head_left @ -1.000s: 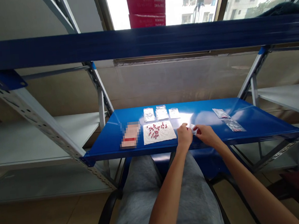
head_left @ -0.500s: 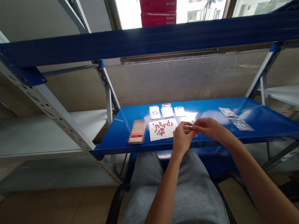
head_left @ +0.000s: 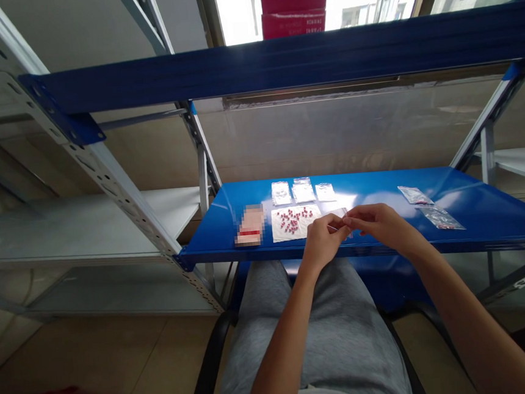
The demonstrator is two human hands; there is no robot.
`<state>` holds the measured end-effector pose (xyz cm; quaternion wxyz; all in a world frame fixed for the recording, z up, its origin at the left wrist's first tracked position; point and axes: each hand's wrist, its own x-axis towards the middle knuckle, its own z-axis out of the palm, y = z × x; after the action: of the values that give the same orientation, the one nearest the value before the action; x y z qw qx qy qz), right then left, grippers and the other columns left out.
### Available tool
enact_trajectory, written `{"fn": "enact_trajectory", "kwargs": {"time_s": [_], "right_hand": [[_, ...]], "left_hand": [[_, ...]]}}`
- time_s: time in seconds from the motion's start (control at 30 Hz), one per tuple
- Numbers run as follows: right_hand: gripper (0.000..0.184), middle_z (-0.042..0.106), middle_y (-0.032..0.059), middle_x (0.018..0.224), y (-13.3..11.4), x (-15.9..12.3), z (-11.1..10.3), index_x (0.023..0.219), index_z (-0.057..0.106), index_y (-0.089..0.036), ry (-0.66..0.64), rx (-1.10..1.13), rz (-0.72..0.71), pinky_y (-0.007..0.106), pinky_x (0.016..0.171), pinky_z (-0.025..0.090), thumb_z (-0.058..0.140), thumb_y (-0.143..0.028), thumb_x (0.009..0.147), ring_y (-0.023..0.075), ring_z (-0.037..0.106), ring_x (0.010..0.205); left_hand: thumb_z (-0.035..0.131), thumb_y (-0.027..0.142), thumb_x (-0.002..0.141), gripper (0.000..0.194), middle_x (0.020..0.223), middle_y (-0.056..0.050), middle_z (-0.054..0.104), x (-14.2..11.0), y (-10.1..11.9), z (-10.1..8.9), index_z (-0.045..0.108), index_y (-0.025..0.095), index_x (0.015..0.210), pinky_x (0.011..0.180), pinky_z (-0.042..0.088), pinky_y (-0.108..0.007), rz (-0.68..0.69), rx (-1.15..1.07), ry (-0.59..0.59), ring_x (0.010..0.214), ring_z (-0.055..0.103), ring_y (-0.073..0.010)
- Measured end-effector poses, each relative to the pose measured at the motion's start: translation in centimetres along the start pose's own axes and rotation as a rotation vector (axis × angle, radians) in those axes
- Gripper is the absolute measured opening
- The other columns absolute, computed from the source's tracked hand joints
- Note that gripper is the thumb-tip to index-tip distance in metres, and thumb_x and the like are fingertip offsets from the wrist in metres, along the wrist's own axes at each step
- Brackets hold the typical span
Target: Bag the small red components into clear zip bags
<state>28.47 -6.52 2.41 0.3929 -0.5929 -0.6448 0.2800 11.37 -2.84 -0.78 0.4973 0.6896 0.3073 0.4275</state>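
Note:
My left hand (head_left: 322,241) and my right hand (head_left: 377,219) meet over the front part of the blue shelf, their fingertips pinched close together. Between them is a small clear plastic bag (head_left: 340,212), partly hidden by the fingers. Just left of my left hand lies a white cloth (head_left: 280,234) with many small red pieces (head_left: 290,222) scattered on it, too small to name. Behind the cloth lie several small packets, among them a left packet (head_left: 281,193), a middle packet (head_left: 303,190) and a right packet (head_left: 325,192).
A blurred-out pinkish item (head_left: 250,225) lies left of the cloth. Two clear bags with contents, a farther bag (head_left: 415,195) and a nearer bag (head_left: 442,217), rest at right. A blue crossbeam (head_left: 278,64) spans above the blue shelf (head_left: 381,183). Red boxes (head_left: 294,4) stand higher up.
The camera view has shifted, so the shelf and its items appear slightly farther right. My hands stay together on the plastic bag, with only small finger movement.

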Motion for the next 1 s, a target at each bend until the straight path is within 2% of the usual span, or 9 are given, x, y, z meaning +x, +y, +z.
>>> {"fn": "enact_trajectory", "kwargs": {"time_s": [0.1,0.23,0.5,0.6,0.77,1.0], "right_hand": [[0.033,0.076,0.0062,0.078,-0.1,-0.2,-0.4,0.084,0.077,-0.019,0.012,-0.043,-0.003,0.029,0.064,0.053,0.063,-0.049,0.085,0.0214,0.069,0.074],[0.035,0.077,0.0072,0.078,-0.3,-0.5,-1.0,0.083,0.078,-0.018,-0.044,-0.052,-0.001,0.029,0.065,0.054,0.061,-0.048,0.087,0.0222,0.070,0.076],[0.033,0.077,0.0079,0.081,-0.7,-0.6,-1.4,0.081,0.077,-0.018,-0.053,-0.005,0.032,0.029,0.064,0.055,0.065,-0.049,0.081,0.0219,0.071,0.076],[0.031,0.076,0.0079,0.076,-0.6,-0.7,-1.2,0.076,0.074,-0.018,-0.046,-0.060,0.050,0.027,0.060,0.052,0.062,-0.047,0.082,0.0213,0.071,0.073],[0.031,0.075,0.0066,0.074,0.1,-1.0,-1.0,0.076,0.071,-0.018,-0.085,-0.100,0.043,0.026,0.056,0.047,0.057,-0.044,0.085,0.0191,0.068,0.068],[0.030,0.063,0.0008,0.056,0.4,-0.9,-0.6,0.059,0.059,-0.020,0.008,-0.312,-0.042,0.027,0.055,0.036,0.052,-0.037,0.083,0.0139,0.052,0.054]], "left_hand": [[0.077,0.045,0.083,0.030,0.073,-0.004,0.070,0.0,0.1,-0.1,0.068,0.016,0.081,0.066,0.051,-0.026,-0.020,-0.070,-0.023,0.067,0.066,-0.0147],[0.078,0.044,0.082,0.031,0.072,-0.004,0.069,0.0,-0.1,0.3,0.069,0.015,0.080,0.064,0.051,-0.025,-0.024,-0.116,-0.045,0.065,0.065,-0.0139],[0.073,0.052,0.085,0.036,0.073,-0.002,0.067,0.1,-0.4,0.6,0.065,0.016,0.083,0.063,0.052,-0.024,-0.051,-0.134,-0.022,0.064,0.065,-0.0131],[0.072,0.044,0.087,0.029,0.071,-0.001,0.066,0.0,-0.2,0.7,0.064,0.017,0.082,0.062,0.051,-0.024,-0.032,-0.072,0.025,0.064,0.065,-0.0132],[0.068,0.026,0.089,0.011,0.075,-0.001,0.067,-0.1,-0.2,1.1,0.065,0.018,0.083,0.066,0.050,-0.024,0.019,0.066,0.034,0.069,0.065,-0.0138],[0.063,0.018,0.088,0.011,0.076,-0.001,0.068,-0.3,0.2,1.7,0.062,0.019,0.078,0.066,0.047,-0.025,0.044,0.212,0.112,0.069,0.062,-0.0144]]}}
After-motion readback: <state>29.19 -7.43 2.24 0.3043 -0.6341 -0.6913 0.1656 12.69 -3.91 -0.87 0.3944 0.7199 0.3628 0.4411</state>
